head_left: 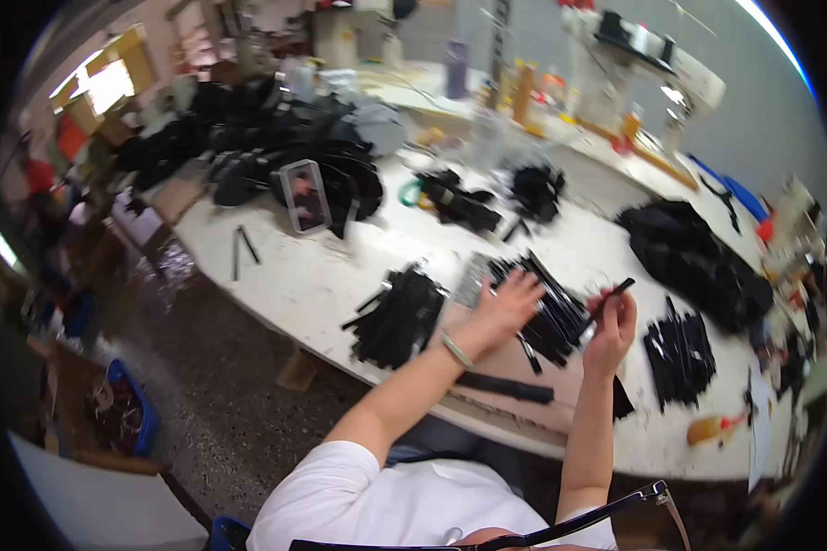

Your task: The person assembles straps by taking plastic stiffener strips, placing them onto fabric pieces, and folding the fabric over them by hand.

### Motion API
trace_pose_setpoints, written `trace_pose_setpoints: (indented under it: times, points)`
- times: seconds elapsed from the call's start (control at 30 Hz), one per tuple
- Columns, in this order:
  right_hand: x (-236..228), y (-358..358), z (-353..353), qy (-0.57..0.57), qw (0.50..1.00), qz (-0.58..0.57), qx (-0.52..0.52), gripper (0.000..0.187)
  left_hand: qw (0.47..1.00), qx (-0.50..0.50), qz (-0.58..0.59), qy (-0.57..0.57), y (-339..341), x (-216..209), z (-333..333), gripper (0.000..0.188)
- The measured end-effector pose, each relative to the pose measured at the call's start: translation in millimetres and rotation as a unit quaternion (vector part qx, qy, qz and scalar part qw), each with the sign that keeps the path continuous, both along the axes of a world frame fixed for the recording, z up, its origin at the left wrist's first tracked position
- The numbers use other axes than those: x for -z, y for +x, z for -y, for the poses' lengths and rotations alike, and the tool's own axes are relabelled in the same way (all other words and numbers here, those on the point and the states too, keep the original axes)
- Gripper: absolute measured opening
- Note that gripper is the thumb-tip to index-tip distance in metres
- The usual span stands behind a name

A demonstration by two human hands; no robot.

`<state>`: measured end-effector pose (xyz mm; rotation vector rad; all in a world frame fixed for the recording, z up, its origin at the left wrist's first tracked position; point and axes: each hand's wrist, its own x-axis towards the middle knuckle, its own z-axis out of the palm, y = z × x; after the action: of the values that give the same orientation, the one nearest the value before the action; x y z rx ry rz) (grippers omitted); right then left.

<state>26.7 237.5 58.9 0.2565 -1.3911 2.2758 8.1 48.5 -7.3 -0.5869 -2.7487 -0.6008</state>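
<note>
Left fingers palm-down over black strips

Single view, from head-worn camera, left one of side-by-side pair. Looks steeply down and forward across table, upright, not mirrored. Wide fisheye: straight edges bend, corners go dark. Glasses at lower edge nearest lens; white shirt close too. Left hand and right hand farther off, both right of picture centre. Floor seen from above, lower left. Far background: bright window upper left, sewing machine upper right.
</note>
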Motion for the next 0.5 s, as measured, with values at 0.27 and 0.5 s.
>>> trace_pose_setpoints:
  times: [0.27, 0.5]
  points:
    - [-37, 56, -19, 0.217, 0.943, 0.127, -0.216, 0.026, 0.976, -0.034, -0.026, 0.214, -5, -13, 26, 0.042]
    - [-25, 64, 13, 0.425, 0.762, 0.300, -0.385, 0.017, 0.943, 0.013, 0.001, 0.333, 56, -83, 67, 0.022]
